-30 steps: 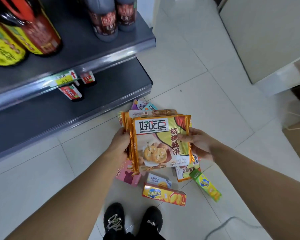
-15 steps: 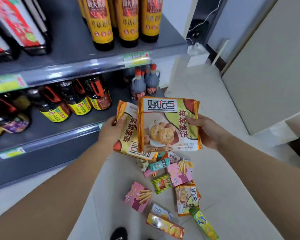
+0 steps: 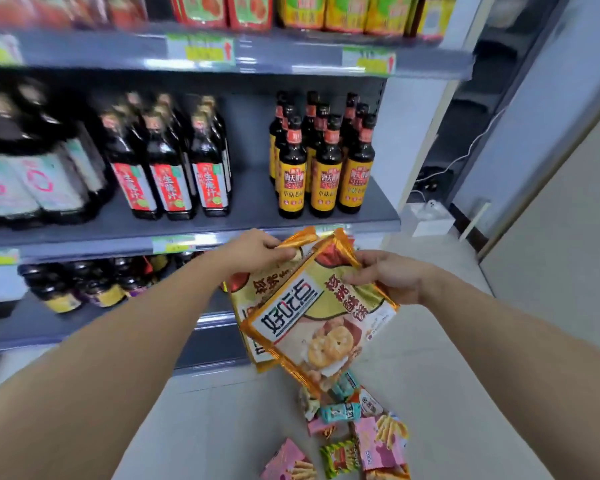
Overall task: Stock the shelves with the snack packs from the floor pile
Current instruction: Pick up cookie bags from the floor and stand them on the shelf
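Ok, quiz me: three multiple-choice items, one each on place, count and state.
1. The yellow-label bottles stand: A on a counter; B on the shelf above the held packs; C in a basket.
2. Biscuit packs held: A one; B four; C two.
3. The right grip: A pinches the front biscuit pack; B hangs idle; C presses a bottle.
Answers: 1 B, they line the grey shelf; 2 C, a rear pack shows behind the front one; 3 A, fingers clasp its edge.

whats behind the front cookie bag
A second cookie bag, pinched at its top by the left hand. Only its left strip shows; the front cookie bag covers the rest.
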Motion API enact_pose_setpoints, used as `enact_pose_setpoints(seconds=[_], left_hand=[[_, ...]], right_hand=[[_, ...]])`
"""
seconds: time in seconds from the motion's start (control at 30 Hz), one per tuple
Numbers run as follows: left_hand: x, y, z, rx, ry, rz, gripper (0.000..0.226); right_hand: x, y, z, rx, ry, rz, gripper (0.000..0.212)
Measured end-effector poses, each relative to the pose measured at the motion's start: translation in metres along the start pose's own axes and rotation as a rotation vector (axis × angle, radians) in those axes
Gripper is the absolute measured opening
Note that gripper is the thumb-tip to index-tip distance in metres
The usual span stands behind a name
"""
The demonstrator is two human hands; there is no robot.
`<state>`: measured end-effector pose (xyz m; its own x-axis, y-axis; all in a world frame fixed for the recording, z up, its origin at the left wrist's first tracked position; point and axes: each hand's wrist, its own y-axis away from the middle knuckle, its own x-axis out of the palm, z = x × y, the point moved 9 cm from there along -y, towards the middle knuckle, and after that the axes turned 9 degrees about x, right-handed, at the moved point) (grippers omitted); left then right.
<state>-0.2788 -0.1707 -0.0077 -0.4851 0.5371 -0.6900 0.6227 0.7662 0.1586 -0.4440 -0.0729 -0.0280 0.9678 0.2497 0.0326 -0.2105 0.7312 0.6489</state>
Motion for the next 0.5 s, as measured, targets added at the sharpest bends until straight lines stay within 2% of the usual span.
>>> enact_pose_setpoints(seconds=[0.1,0.17,0.33,0.5], left_hand=[[-0.034,0.015,-0.02,0.029,-0.059,-0.011,0.056],[-0.051,0.024,-0.033,0.055,-0.091,-0.001,0.051],[-0.088,0.053,-0.055,0.094,-0.153,-0.058,0.029],[-0.125,0.087,-0.072,0.132,-0.168,-0.239,0.035]], right_hand=[[0.023,0.011,0.033,-0.043,0.056,0.054,0.048],[0.039,0.017,0.053,-0.08,0.071,0.091,0.05],[0.067,0.035,0.092,-0.161,0.086,0.125,0.043],[0.089,0.05,0.129,-0.269,0.125,0.069,0.033]])
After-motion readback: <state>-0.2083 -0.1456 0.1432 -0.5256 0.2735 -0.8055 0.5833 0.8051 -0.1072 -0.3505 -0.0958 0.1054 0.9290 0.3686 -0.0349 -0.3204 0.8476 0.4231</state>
